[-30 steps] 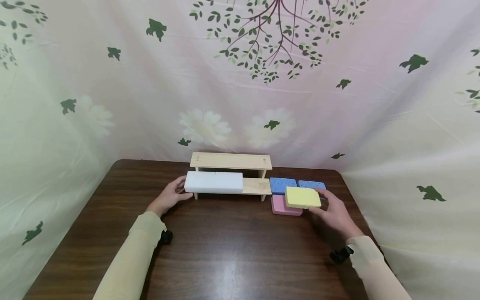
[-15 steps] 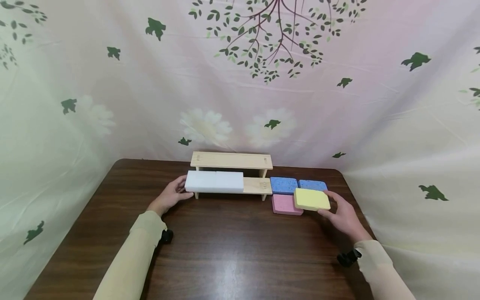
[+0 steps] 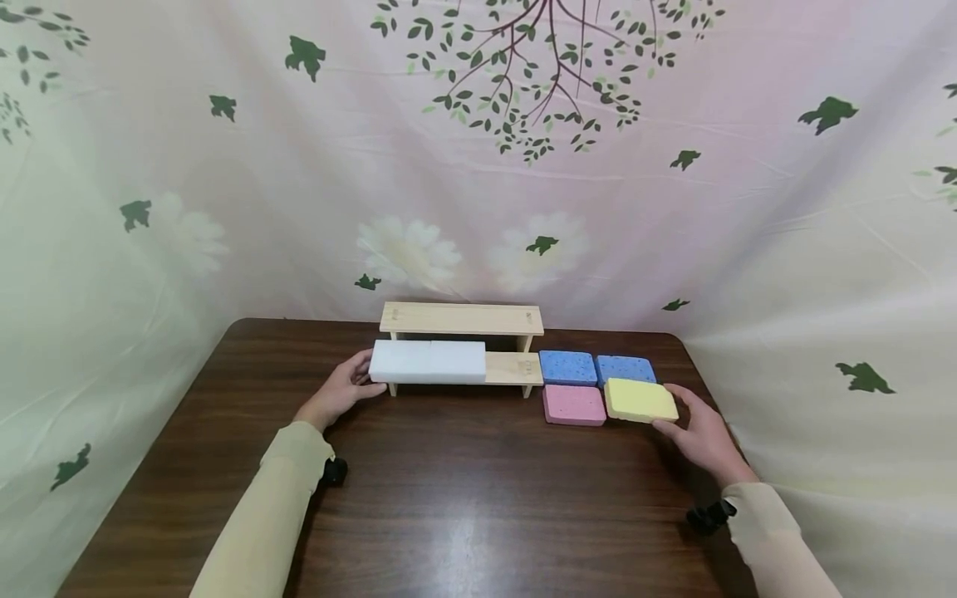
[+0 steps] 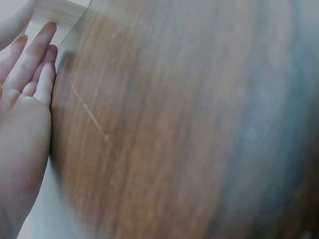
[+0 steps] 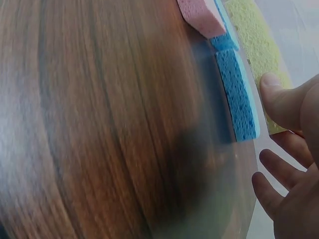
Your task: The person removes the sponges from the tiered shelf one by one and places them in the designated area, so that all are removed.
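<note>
My right hand (image 3: 701, 436) pinches a yellow sponge (image 3: 641, 400) by its right end, thumb in front. In the right wrist view the thumb presses the yellow sponge (image 5: 256, 47), held above the table, while the lower fingers stay off it. Two white sponge-like blocks (image 3: 427, 362) lie end to end on the lower step of a wooden two-tier rack (image 3: 513, 369). At their left end is my left hand (image 3: 341, 390), its fairly straight fingers (image 4: 31, 62) beside the rack in the left wrist view; firm contact is unclear.
A pink sponge (image 3: 574, 405) lies right of the rack, in front of two blue sponges (image 3: 567, 367) set side by side. The rack's upper tier (image 3: 461, 317) is bare wood. Behind the brown table (image 3: 449, 490) hangs a printed cloth (image 3: 299, 191).
My right hand has carried the yellow sponge to the right, off from over the pink sponge and slightly nearer me. My left hand has stayed at the white blocks.
</note>
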A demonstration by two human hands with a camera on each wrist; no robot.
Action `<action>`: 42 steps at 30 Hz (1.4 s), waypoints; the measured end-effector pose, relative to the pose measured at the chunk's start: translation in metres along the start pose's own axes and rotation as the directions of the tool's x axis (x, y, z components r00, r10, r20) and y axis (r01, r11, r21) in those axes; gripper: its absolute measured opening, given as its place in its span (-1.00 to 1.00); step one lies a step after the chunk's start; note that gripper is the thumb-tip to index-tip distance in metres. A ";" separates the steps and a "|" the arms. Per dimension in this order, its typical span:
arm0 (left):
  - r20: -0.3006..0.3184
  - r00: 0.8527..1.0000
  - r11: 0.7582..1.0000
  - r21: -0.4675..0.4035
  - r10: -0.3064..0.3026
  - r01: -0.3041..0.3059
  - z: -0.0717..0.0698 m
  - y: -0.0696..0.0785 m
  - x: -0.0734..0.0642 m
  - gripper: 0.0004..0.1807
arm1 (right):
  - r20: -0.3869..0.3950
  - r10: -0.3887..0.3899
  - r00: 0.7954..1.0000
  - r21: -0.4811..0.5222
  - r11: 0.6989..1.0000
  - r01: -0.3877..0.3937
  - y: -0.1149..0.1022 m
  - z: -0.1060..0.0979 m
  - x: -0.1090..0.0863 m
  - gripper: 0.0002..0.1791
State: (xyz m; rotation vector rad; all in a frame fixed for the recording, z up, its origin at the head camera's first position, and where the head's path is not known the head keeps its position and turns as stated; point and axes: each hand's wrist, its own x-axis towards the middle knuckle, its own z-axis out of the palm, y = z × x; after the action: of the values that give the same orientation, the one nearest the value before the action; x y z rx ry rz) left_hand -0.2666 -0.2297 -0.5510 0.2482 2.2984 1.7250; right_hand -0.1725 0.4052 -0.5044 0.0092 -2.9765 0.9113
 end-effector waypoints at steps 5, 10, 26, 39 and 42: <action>0.008 1.000 1.000 -0.022 -0.020 0.020 0.000 0.013 -0.006 -0.11 | 0.015 0.030 0.999 0.001 1.000 -0.030 0.004 -0.001 0.002 -0.12; 0.015 1.000 1.000 -0.026 -0.009 0.009 0.002 0.027 -0.014 -0.12 | 0.031 0.054 0.998 -0.012 0.998 -0.054 0.008 0.002 0.002 -0.13; 0.015 1.000 1.000 -0.020 -0.008 0.008 0.003 0.029 -0.014 -0.11 | 0.089 0.061 0.994 -0.058 0.997 -0.056 0.018 0.010 0.005 -0.14; 0.012 1.000 1.000 -0.012 -0.004 0.004 0.004 0.028 -0.014 -0.11 | 0.120 -0.010 0.993 -0.107 0.994 0.023 0.024 0.012 0.011 -0.16; 0.014 1.000 1.000 -0.013 -0.003 0.003 0.004 0.027 -0.013 -0.11 | 0.131 -0.006 0.991 -0.109 0.994 0.020 0.024 0.012 0.012 -0.15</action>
State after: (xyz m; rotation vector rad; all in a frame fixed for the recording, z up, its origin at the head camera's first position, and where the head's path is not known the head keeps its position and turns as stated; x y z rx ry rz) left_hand -0.2532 -0.2223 -0.5246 0.2534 2.2763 1.7303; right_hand -0.1856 0.4182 -0.5276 0.0888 -3.1387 0.7719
